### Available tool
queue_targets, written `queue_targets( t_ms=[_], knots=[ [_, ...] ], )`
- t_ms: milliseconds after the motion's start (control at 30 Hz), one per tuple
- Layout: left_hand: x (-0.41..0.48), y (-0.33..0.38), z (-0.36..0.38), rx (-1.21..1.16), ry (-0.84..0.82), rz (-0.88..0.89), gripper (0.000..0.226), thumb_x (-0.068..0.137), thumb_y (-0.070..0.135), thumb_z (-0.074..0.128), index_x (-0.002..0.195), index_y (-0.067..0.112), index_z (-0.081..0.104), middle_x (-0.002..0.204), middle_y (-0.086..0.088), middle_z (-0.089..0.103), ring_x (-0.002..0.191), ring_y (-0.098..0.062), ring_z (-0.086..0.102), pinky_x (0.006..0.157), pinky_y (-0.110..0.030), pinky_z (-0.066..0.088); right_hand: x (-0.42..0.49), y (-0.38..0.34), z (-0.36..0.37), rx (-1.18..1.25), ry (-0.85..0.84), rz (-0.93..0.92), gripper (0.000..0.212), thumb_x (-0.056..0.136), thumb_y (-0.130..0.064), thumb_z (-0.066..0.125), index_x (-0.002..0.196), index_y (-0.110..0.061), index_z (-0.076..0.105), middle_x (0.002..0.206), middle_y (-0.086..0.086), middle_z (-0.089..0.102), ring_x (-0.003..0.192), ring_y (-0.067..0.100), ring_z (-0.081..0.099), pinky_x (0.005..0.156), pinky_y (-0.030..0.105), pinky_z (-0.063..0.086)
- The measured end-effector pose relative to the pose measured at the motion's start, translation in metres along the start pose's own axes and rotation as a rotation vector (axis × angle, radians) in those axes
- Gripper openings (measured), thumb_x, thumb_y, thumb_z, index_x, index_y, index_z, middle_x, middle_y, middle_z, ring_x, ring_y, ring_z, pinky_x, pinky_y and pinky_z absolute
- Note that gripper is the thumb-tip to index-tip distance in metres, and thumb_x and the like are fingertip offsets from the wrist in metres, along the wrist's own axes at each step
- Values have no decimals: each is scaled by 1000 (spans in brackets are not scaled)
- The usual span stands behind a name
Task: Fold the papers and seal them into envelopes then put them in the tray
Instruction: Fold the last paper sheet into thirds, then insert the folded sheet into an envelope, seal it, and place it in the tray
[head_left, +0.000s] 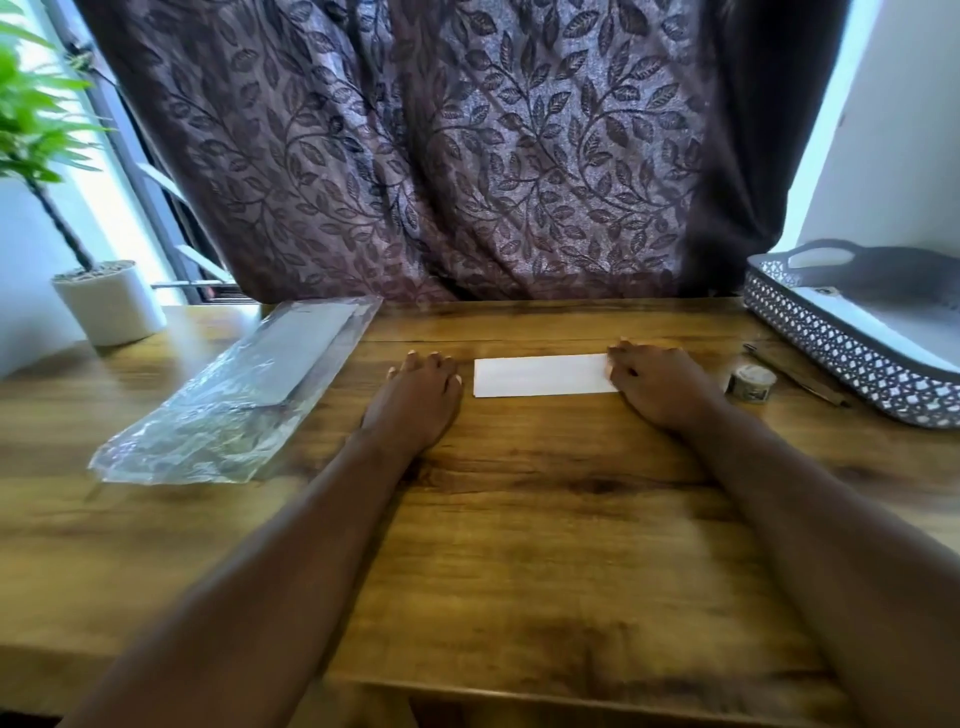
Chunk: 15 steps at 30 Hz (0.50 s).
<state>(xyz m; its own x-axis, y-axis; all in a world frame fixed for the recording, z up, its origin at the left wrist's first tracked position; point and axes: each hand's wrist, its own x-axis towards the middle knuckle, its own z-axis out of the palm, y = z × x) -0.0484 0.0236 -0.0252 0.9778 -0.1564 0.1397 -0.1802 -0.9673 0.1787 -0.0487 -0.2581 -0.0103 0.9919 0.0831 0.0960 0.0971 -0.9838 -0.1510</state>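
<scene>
**Folded paper flat between both hands**

Lattice tray (831, 348) at far right holds something white and flat; I can't tell what. Clear plastic sleeve (234, 395) at left holds a pale stack. Tape roll (751, 383) and pen (795, 374) sit near the tray. A broad stretch of table (519, 519) runs from the paper to the near edge. Folded paper (540, 375) lies mid-table. My right hand (660, 384) is flat, fingers on the paper's right end. My left hand (421, 384) is flat on the wood just beside its left end, not touching.

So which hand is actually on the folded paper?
The right hand: its fingers cover the right end of the folded paper. The left hand lies flat on the table, just clear of it.
</scene>
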Motion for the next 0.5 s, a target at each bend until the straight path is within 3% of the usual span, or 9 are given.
queue_targets(
  t_ms=[133,267,400,500],
  knots=[
    [-36,-3,-15,-45,103,30,39,106,30,40,139,17,55,150,-6,48,140,-22,39,114,-37,31,-12,-14,-6,74,161,-97,45,106,-32,42,149,-19,47,162,1,34,145,28,38,119,39,26],
    [-71,-23,-26,-28,118,27,44,106,34,44,147,19,49,159,-2,38,148,-21,30,119,-36,24,-30,-48,-3,213,253,-175,35,100,-29,55,133,-21,64,139,5,63,120,32,61,102,40,49],
    [-94,-60,-36,89,160,69,49,105,39,38,147,16,48,160,-6,36,150,-24,27,120,-40,26,-46,-100,4,259,242,-293,36,99,-29,57,134,-22,64,130,5,69,113,29,64,95,36,47],
    [-118,-99,-48,47,235,-21,49,103,31,48,149,15,46,162,-4,35,153,-24,21,120,-42,22,-54,-142,13,267,188,-369,34,99,-28,57,131,-19,66,123,5,72,106,24,67,91,34,50]
  ],
)
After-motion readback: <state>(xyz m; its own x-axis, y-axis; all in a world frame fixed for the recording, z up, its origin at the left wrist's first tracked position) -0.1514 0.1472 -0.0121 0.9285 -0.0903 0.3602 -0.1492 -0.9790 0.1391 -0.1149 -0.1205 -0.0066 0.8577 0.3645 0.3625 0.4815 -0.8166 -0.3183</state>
